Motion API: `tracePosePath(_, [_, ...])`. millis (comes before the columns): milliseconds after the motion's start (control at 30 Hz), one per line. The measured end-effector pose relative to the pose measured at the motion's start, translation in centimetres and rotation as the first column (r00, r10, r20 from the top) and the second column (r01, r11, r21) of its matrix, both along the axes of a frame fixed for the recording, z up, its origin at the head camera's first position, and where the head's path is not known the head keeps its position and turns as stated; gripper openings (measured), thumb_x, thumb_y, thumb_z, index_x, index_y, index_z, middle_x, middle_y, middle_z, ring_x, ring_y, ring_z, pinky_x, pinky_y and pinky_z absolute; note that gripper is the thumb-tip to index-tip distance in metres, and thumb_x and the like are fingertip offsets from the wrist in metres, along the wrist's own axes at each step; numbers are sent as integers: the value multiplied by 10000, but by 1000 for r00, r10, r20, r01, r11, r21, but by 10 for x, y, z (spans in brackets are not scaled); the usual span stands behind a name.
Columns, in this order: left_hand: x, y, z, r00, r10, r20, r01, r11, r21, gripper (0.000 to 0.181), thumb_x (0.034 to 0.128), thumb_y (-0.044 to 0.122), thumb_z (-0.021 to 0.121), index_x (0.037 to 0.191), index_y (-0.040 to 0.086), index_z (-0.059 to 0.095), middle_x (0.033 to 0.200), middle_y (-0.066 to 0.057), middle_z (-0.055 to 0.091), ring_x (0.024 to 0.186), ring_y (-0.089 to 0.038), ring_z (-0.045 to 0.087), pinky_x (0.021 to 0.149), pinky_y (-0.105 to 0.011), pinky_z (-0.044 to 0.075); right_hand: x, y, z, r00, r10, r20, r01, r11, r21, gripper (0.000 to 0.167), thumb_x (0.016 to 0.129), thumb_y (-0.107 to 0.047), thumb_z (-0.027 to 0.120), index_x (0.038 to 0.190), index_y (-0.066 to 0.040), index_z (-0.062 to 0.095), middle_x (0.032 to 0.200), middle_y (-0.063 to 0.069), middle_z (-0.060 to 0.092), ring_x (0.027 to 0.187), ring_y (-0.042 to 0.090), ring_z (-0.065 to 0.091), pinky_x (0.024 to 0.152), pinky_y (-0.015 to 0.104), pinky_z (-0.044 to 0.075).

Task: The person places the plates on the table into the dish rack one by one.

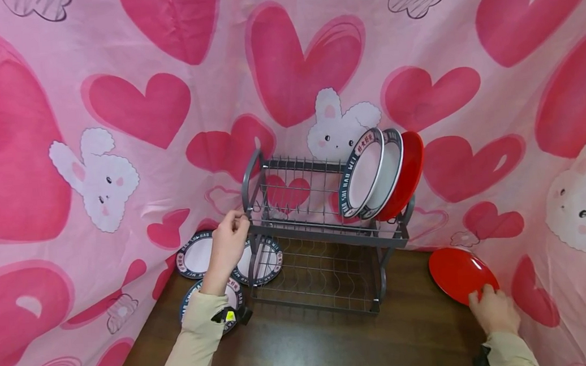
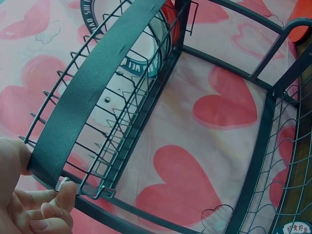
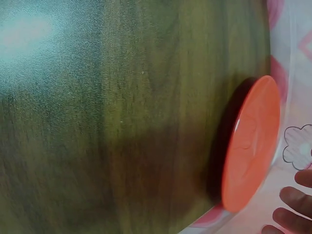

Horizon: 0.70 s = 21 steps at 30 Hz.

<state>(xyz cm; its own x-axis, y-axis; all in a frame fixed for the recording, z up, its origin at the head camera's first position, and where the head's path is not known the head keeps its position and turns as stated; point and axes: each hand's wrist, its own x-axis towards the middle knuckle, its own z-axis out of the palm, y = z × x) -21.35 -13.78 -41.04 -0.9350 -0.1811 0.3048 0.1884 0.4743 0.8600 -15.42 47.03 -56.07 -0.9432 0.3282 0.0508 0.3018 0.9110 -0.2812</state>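
Fingers (image 2: 63, 199) of the left hand (image 1: 232, 232) curl round the near-left corner of the upper tier of a dark dish rack (image 1: 327, 235), which bears three standing plates (image 1: 365, 172), while the right hand (image 1: 496, 310), fingers loosely extended and holding nothing, is just beside a red plate (image 1: 461, 274) on the worktop (image 1: 304, 349).

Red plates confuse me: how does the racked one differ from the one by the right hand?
The racked red plate stands on edge; the loose red plate lies on the tabletop. A patterned plate partly covers the racked plate; the right hand is by the loose plate. Both are red.
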Motion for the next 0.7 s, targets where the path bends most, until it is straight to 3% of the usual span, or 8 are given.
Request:
tracePosePath(100, [0, 0, 0, 1000, 1, -3, -1, 1000, -2, 288, 1043, 241, 507, 1195, 61, 673, 858, -113, 660, 716, -252, 567, 620, -355, 451, 0, 0, -1, 999, -12, 41, 13, 1000, -18, 391, 992, -233, 493, 1082, 147, 525, 984, 410, 552, 901, 589, 557, 739, 705, 501])
tracePosePath(200, [0, -1, 1, 1000, 1, -5, -1, 1000, -5, 287, 1042, 239, 506, 1192, 59, 673, 851, -115, 657, 710, -255, 561, 614, -355, 445, 0, 1, -2, 991, -7, 135, 10, 1000, -20, 427, 984, -248, 507, 1150, 145, 493, 1034, 416, 555, 916, 578, 573, 744, 710, 514])
tracePosePath(400, [0, -2, 1, 1000, 7, -5, -7, 1000, -15, 294, 1039, 238, 500, 1191, 56, 676, 854, -110, 667, 708, -249, 575, 615, -352, 447, -4, 4, -7, 945, 51, 324, -43, 999, -32, 578, 966, -264, 571, 1295, 175, 388, 1179, 454, 526, 1023, 596, 568, 851, 738, 490])
tracePosePath(600, [3, -2, 0, 1000, 5, 10, -5, 1000, -6, 306, 1040, 239, 499, 1211, 50, 669, 862, -117, 654, 694, -254, 563, 617, -358, 455, 0, 4, -21, 924, 173, 341, -159, 985, -70, 585, 937, -159, 555, 1312, 242, 355, 1182, 496, 508, 1053, 658, 541, 943, 721, 448])
tracePosePath(700, [3, -2, 0, 1000, 5, 9, -5, 1000, -8, 312, 1045, 242, 498, 1215, 44, 668, 881, -120, 671, 707, -255, 570, 622, -357, 456, 2, 5, -27, 920, 197, 338, -181, 980, -79, 603, 927, -145, 538, 1349, 238, 342, 1238, 508, 477, 1091, 685, 510, 947, 731, 438])
